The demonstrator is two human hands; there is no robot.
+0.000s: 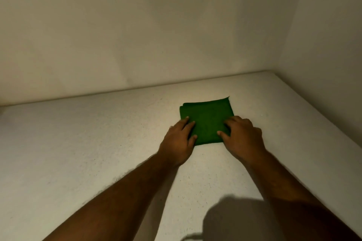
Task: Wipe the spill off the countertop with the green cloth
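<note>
A folded green cloth (206, 118) lies flat on the pale speckled countertop (98, 143), toward the back right. My left hand (179, 141) rests on the cloth's near left edge, fingers spread over it. On the near right corner lies my right hand (242, 135), fingers curled down onto the fabric. Both hands press on the cloth rather than lift it. No spill shows on the counter in this dim light.
A plain wall (137, 35) runs along the back of the counter and a second wall (329, 55) closes the right side, forming a corner behind the cloth. A dark shadow (239, 219) falls on the near counter.
</note>
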